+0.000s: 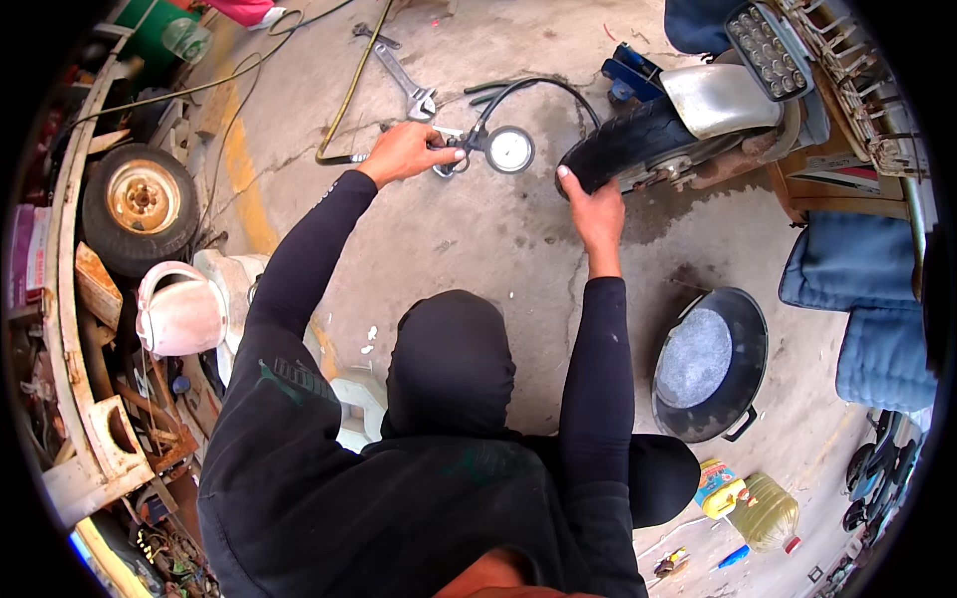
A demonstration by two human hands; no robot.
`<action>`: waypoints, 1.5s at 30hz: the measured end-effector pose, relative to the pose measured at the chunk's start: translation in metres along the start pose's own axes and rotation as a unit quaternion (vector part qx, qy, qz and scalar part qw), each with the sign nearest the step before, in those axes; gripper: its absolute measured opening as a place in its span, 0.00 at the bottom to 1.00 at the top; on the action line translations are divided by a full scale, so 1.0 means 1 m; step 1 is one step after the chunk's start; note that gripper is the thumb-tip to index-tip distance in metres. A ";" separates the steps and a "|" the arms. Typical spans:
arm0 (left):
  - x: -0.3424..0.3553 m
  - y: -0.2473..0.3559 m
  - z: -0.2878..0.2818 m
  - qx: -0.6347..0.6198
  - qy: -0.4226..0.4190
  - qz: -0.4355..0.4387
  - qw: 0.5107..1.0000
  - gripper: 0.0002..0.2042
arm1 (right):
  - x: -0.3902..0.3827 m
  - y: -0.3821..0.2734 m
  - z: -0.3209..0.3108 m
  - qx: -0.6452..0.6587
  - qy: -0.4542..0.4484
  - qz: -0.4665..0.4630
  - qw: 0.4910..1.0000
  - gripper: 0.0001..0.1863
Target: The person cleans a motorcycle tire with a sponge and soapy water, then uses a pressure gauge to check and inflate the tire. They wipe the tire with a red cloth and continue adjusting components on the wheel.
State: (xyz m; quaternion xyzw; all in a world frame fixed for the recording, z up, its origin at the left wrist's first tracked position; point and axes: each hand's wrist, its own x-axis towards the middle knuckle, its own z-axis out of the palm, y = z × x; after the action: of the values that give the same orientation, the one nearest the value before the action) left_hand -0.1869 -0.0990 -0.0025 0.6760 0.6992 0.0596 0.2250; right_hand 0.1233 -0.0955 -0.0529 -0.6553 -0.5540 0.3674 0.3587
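My left hand [409, 151] grips the handle of a tire inflator with a round white-faced gauge [510, 149]; a yellowish hose [341, 108] runs into it and a black hose [548, 85] arches from it toward a wheel. My right hand [594, 204] grips the black tire [635, 135] of that wheel, under a silver fender [718, 100], thumb on the tread. An adjustable wrench [404, 82] lies on the concrete just beyond my left hand, with smaller tools near it.
A spare wheel [140, 209], pink pot [181, 309] and cluttered metal shelving [95, 379] line the left. A black basin of water [738, 359] sits at right, with plastic jugs [766, 513] below it and blue padded cushions [877, 354] beside it. A green bin [145, 40] stands back left.
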 end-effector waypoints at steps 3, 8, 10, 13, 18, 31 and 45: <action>-0.001 -0.001 0.004 0.002 -0.003 -0.006 1.000 0.29 | 0.002 0.005 0.002 0.007 0.017 -0.012 1.000 0.36; -0.001 0.002 0.003 -0.006 0.004 -0.010 1.000 0.29 | 0.001 0.000 -0.001 0.004 0.009 -0.003 1.000 0.36; -0.002 0.002 0.003 -0.019 -0.007 -0.012 1.000 0.29 | 0.000 0.000 -0.001 0.006 0.008 -0.008 1.000 0.37; 0.000 -0.004 0.005 -0.048 0.006 0.004 0.999 0.29 | 0.000 -0.001 0.000 0.005 0.012 -0.019 1.000 0.37; -0.002 -0.003 0.006 -0.034 0.003 0.002 0.999 0.29 | 0.002 0.003 0.000 -0.007 0.000 0.001 1.000 0.38; -0.003 -0.007 0.011 -0.046 0.039 0.042 0.997 0.26 | 0.001 0.000 0.000 -0.015 0.013 -0.010 1.000 0.37; -0.005 -0.010 0.010 -0.041 0.036 0.041 0.998 0.26 | 0.000 0.000 0.000 -0.012 0.007 -0.008 1.000 0.38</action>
State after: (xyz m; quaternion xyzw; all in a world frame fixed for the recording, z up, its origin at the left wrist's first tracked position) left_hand -0.1923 -0.1072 -0.0142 0.6916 0.6756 0.1215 0.2245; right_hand 0.1235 -0.0955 -0.0526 -0.6578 -0.5613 0.3531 0.3572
